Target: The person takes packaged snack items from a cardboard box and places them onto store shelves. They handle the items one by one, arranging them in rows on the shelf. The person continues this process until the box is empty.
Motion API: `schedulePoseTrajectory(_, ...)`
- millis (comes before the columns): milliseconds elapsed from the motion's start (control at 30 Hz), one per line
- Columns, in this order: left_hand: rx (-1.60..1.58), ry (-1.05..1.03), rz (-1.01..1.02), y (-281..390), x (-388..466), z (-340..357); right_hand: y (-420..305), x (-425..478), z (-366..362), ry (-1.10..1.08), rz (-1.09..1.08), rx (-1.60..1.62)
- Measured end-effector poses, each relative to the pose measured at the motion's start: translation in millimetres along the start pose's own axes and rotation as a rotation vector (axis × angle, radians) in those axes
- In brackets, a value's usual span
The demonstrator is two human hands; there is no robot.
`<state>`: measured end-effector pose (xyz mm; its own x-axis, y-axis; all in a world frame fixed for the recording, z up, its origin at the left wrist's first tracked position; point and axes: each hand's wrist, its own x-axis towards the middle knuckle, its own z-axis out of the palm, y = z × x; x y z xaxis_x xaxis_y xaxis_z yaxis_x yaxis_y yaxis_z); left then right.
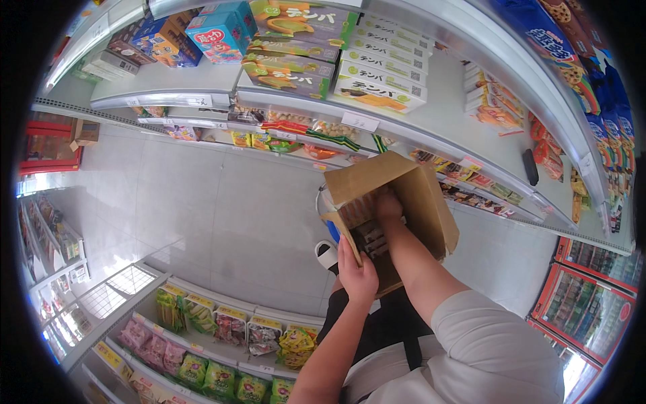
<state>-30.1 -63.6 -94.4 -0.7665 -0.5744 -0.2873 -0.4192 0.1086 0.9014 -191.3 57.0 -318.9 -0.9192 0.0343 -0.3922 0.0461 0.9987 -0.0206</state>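
Note:
A brown cardboard box (pixel 426 209) stands before me with its flaps raised. The fingers of my left hand (pixel 356 275) grip its near left flap. My right hand (pixel 388 207) reaches deep inside, close to a row of small packages (pixel 357 208) along the box's left wall. Shadow hides its fingertips, so whether they hold a package is unclear. More dark packages (pixel 372 236) lie at the bottom of the box. Beyond the box, a shelf carries white snack boxes (pixel 381 90) and grey-green snack boxes (pixel 290 73).
A black object (pixel 530 166) lies on the shelf (pixel 444 118), near orange-and-white packs (pixel 492 101). Behind me, another shelf holds bagged snacks (pixel 219 379) and baskets of packets (pixel 265 336). A red-framed cooler (pixel 585 298) stands at right. My sandalled foot (pixel 326 253) is on the tiled floor (pixel 202 202).

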Motion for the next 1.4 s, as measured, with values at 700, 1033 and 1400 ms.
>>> schedulePoseTrajectory(700, -0.089, -0.006, -0.070, 17, -38, -25, -46, -59, -119, -0.248, -0.035, -0.009)
schedulePoseTrajectory(1033, -0.075, -0.016, -0.054, -24, -13, -42, -36, -146, -195, 0.156, -0.529, 0.249)
schedulePoseTrajectory(1400, -0.047, 0.017, -0.068, -36, -22, -34, 104, -145, -348, 0.668, -0.530, 0.613)
